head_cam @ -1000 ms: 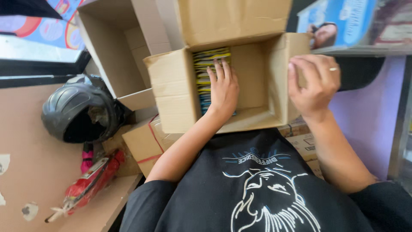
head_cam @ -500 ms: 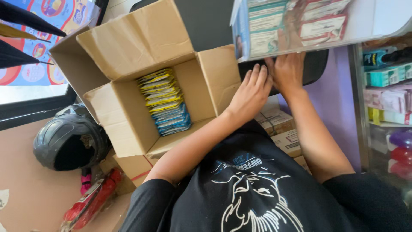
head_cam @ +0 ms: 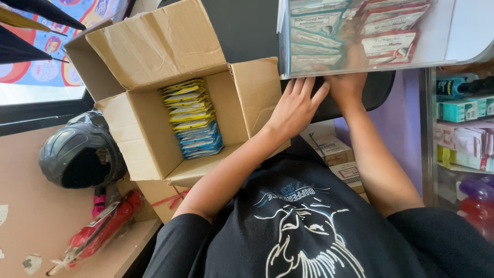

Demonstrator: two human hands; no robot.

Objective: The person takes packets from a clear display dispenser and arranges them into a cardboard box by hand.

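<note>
Display case (head_cam: 463, 36), both hands beneath

Single head-worn view, looking steeply down over the wearer's own chest, close range, open cardboard box (head_cam: 170, 118) ahead-left, clear display case (head_cam: 360, 36) at top edge, no second view
</note>
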